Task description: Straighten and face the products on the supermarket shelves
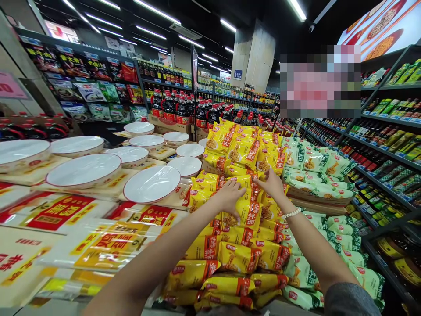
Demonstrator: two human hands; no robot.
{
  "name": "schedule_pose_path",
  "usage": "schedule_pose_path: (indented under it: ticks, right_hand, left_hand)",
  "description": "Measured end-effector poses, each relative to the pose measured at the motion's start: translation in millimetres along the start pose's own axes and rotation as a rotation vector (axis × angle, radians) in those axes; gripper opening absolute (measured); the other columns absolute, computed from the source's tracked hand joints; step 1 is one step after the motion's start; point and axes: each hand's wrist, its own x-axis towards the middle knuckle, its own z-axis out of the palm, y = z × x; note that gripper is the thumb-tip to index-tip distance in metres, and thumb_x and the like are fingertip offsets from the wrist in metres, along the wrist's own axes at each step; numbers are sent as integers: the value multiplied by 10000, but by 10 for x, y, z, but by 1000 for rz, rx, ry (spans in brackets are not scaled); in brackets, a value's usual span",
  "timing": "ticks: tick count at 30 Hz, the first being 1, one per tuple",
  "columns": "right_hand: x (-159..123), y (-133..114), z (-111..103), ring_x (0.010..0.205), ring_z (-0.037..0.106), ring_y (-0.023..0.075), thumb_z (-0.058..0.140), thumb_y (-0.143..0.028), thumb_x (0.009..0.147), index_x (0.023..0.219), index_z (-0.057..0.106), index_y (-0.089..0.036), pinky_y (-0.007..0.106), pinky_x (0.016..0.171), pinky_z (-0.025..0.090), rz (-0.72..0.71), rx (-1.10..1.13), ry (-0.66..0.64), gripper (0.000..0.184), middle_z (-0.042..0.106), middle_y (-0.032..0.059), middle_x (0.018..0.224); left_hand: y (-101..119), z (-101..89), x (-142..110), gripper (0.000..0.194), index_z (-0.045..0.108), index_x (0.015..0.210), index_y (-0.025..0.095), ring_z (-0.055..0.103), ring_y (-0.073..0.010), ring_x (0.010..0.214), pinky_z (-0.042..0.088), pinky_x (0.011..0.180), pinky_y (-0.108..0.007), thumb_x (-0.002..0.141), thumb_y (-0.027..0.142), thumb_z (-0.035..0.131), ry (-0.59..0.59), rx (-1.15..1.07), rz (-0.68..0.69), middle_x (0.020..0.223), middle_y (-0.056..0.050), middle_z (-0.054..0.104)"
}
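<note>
A tall heap of yellow noodle packets (pixel 237 245) fills the middle of a shop display. My left hand (pixel 231 196) lies flat on a yellow packet (pixel 248 206) near the top of the heap, fingers stretched out. My right hand (pixel 272 184) rests just to the right on the same upper packets, fingers spread, a white bead bracelet (pixel 292 213) on its wrist. Neither hand grips anything. Both forearms reach in from the bottom of the frame.
Green noodle packets (pixel 315 171) are stacked right of the yellow ones. White bowls (pixel 151 183) sit on flat wrapped boxes (pixel 98 241) at the left. Dark sauce bottles (pixel 174 107) stand behind. Shelves of bottles (pixel 388 149) line the right side along a narrow aisle.
</note>
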Motion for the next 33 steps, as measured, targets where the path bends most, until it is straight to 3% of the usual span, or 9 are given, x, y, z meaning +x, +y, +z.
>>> schedule_pose_path:
  ticks: [1, 3, 6, 10, 15, 20, 24, 29, 33]
  right_hand:
    - [33, 23, 9, 787, 644, 189, 784, -503, 761, 1097, 626, -189, 256, 619, 385, -27, 63, -10, 486, 706, 31, 929]
    - [73, 46, 60, 731, 636, 156, 797, -405, 769, 1104, 626, -208, 244, 636, 405, -115, 207, -118, 424, 696, -9, 868]
    - [57, 18, 176, 621, 597, 128, 810, -279, 750, 906, 665, -209, 228, 602, 392, -204, 328, -207, 224, 656, -57, 705]
    - [-38, -74, 302, 625, 587, 144, 800, -171, 721, 717, 640, -189, 248, 615, 378, -142, 325, 3, 161, 680, -31, 701]
    - [-33, -46, 308, 696, 635, 177, 683, -307, 859, 738, 642, -180, 272, 637, 430, -18, 399, 173, 180, 724, 25, 807]
    - [85, 167, 353, 611, 612, 174, 822, -204, 665, 575, 620, -193, 271, 613, 450, -31, 396, -20, 221, 664, -18, 608]
    - [85, 279, 411, 617, 644, 188, 833, -317, 684, 592, 634, -192, 285, 592, 498, -11, 425, -67, 252, 700, 10, 651]
    - [-65, 450, 67, 797, 717, 197, 752, -252, 786, 905, 740, -202, 299, 729, 564, -49, 461, -92, 130, 762, 41, 873]
    - [-266, 712, -304, 839, 715, 226, 785, -289, 780, 961, 737, -206, 336, 772, 549, -93, 210, -174, 205, 758, 51, 909]
  left_hand:
    - [13, -5, 4, 983, 523, 1263, 117, 513, -373, 1154, 331, 1038, -471, 537, 733, 767, 4, 10, -7, 1211, -193, 562]
    - [56, -4, 6, 1082, 408, 1377, 81, 547, -371, 1120, 340, 1018, -473, 568, 708, 755, -2, 28, -20, 1243, -211, 563]
    - [127, 19, -3, 1028, 377, 1390, 68, 590, -365, 1079, 348, 1001, -478, 631, 667, 728, -14, 55, 5, 1252, -221, 588]
    - [145, 27, -5, 872, 463, 1261, 58, 612, -352, 1048, 398, 943, -448, 655, 626, 729, -18, 27, 44, 1155, -195, 648]
    - [29, -53, 64, 831, 477, 1192, 94, 631, -351, 1023, 435, 880, -424, 607, 600, 781, 1, -22, 24, 1105, -174, 668]
    - [-115, -68, 180, 831, 443, 1255, 140, 594, -342, 1148, 395, 1009, -428, 625, 553, 793, -21, -51, 44, 1222, -163, 637]
    - [-194, -51, 228, 898, 415, 1335, 177, 550, -348, 1232, 417, 1006, -427, 615, 555, 798, -78, -108, 17, 1356, -163, 575]
    - [-211, 20, 219, 1035, 385, 1419, 151, 478, -380, 1321, 359, 1092, -472, 579, 584, 805, -145, -126, -88, 1426, -204, 513]
    - [-204, 104, 201, 1075, 365, 1440, 122, 441, -380, 1348, 318, 1124, -468, 581, 607, 791, -121, -120, -95, 1437, -218, 490]
